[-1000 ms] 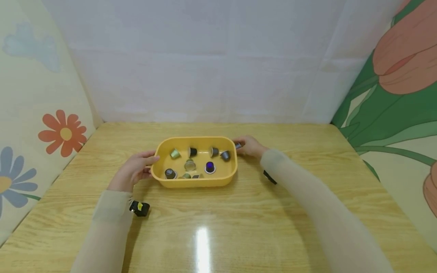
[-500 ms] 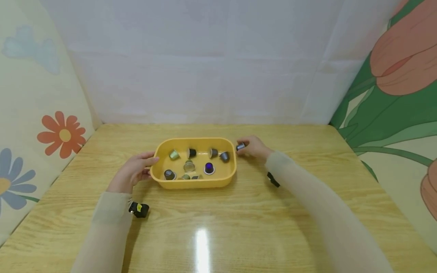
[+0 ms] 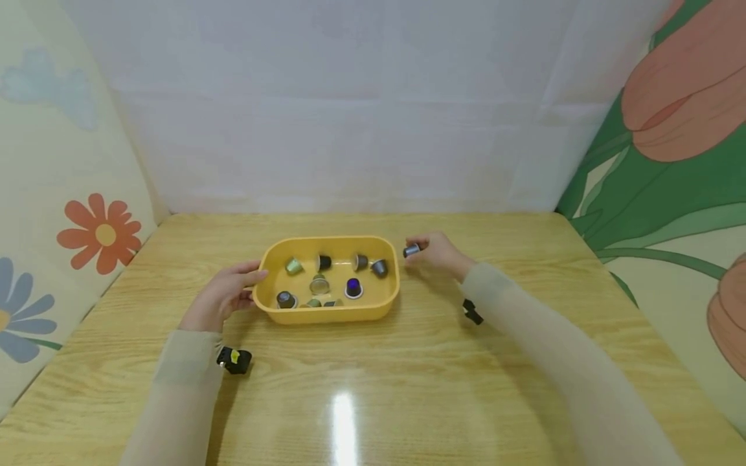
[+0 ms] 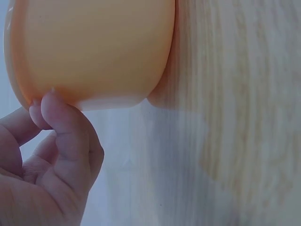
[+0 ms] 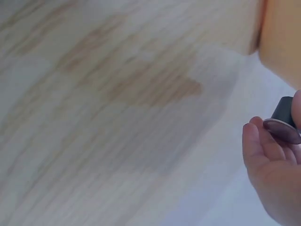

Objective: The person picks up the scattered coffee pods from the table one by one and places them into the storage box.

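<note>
In the head view a yellow plastic basin [image 3: 329, 316] sits on the table with several coffee capsules inside. My left hand [image 3: 224, 291] pinches its left end at the rim; the left wrist view shows thumb and fingers against the basin's outer wall [image 4: 103, 52]. Just off the basin's right end, my right hand [image 3: 441, 252] holds a dark blue-grey coffee capsule [image 3: 411, 250] in its fingers. In the right wrist view that capsule [image 5: 283, 113] shows its flat lid side, partly hidden by the thumb.
Inside the basin lie a green capsule [image 3: 294, 266], a purple-topped capsule [image 3: 353, 288] and a grey capsule [image 3: 379, 268], among others. The basin stands on a wood-grain table [image 3: 408, 388]. A white cloth [image 3: 350, 110] hangs behind, with flower-printed panels at both sides.
My right hand has drawn slightly rightward, away from the basin's end, and the capsule in its fingers now shows more fully. The left hand keeps its hold on the basin.
</note>
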`<state>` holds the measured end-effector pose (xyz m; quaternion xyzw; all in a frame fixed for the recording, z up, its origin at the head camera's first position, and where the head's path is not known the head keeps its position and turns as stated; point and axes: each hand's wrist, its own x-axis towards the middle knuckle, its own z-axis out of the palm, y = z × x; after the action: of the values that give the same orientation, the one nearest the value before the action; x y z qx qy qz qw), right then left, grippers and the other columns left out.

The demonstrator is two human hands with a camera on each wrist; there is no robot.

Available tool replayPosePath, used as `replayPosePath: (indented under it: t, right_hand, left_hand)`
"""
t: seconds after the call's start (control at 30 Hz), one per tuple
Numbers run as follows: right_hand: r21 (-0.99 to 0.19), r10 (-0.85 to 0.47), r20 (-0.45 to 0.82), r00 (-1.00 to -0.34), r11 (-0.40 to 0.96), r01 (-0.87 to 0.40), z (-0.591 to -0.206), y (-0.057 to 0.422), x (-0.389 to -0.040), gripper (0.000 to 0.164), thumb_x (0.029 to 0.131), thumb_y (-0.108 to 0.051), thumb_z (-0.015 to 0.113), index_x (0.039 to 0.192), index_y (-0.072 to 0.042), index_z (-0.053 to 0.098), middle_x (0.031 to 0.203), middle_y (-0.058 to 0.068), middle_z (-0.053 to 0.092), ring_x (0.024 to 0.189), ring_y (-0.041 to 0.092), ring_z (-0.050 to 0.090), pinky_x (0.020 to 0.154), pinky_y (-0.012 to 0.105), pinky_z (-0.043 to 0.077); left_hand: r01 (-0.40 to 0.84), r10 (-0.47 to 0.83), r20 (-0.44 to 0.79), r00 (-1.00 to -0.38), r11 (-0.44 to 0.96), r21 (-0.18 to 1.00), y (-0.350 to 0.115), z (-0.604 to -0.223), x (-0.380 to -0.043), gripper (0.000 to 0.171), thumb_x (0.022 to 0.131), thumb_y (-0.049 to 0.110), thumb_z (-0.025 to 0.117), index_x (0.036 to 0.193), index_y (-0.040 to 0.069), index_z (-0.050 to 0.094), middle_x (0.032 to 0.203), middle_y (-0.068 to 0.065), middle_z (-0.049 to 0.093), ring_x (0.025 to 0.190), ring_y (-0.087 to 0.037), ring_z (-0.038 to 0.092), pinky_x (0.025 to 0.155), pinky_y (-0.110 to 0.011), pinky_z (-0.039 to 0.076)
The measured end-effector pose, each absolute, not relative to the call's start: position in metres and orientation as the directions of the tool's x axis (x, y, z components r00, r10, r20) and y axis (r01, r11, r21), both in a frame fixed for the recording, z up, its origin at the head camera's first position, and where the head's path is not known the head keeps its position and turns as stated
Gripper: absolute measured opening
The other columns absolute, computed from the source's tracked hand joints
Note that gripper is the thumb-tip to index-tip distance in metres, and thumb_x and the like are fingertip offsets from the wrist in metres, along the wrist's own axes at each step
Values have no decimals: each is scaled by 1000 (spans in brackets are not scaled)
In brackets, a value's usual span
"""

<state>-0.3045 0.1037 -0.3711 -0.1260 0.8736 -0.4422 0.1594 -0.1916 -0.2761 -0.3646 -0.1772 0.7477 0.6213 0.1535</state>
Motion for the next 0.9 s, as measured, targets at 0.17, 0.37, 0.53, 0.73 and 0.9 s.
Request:
replayPosePath:
  t: [0.17,0.37,0.53,0.73,0.9]
  right_hand:
    - [-824,-352,-156,-923,562,-75,-364,105,-301,58,88,-6,72,141,1,47,140,19,49,129,33,46,106,39,38]
    - [-842,-354,-147,-924,535,-71,-361,108,-298,58,89,-4,70,141,4,45,141,21,47,130,33,46,105,37,40]
    - [-860,-337,-145,-930,508,-51,-358,112,-295,58,90,-4,69,142,3,44,142,20,46,129,32,46,105,36,40]
    - [-880,-323,-130,-937,474,-41,-356,113,-292,58,90,-5,69,141,4,45,140,21,49,127,32,48,104,36,41]
    - [-898,-323,-133,-937,439,-24,-351,113,-288,57,90,-4,68,141,5,45,138,22,50,126,33,49,102,37,43]
  left_hand:
    - [-446,-66,-441,-895,163,880,-277,-365,-194,62,101,22,53,154,7,24,103,-3,53,68,-9,54,62,-22,53]
    - [-452,-72,-446,-892,165,877,-277,-364,-195,62,101,23,54,154,9,25,109,-5,52,69,-10,55,63,-24,54]
    - [-447,-66,-442,-895,158,881,-276,-363,-194,62,101,23,54,154,8,26,106,-4,53,68,-9,55,63,-23,54]
    - [-425,-47,-424,-905,162,890,-277,-362,-192,61,101,21,52,154,5,25,99,0,55,68,-9,55,63,-23,54]
    - [-434,-58,-431,-901,173,884,-276,-361,-191,60,102,22,52,154,6,25,105,-4,53,69,-9,55,63,-23,54]
